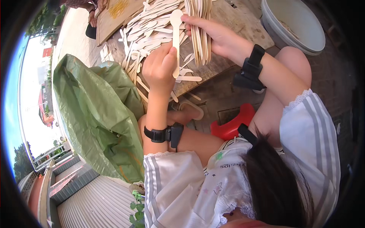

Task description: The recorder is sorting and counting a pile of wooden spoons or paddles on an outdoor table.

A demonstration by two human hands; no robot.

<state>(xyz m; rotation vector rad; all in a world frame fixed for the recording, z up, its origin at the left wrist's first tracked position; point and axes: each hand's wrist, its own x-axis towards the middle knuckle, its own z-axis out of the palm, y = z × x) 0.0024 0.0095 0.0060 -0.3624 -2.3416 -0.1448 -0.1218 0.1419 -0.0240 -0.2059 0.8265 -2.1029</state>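
Note:
My left hand is closed, pinching the handle of a flat wooden spoon that stands upright with its round end at the top. My right hand wraps round an upright bundle of thin wooden spoons. Its thumb crosses the front of the bundle, and the thumb tip meets the edge of the single spoon's round end. Beneath and beyond both hands, a large heap of loose wooden spoons covers much of the wooden table. A few loose pieces lie near the table's front edge, below my hands.
A green woven sack stands at the left against the table. Far right is a pale bucket with some pieces inside. A red plastic stool is below the table edge. Another person's hand shows at the far left beside a wooden board.

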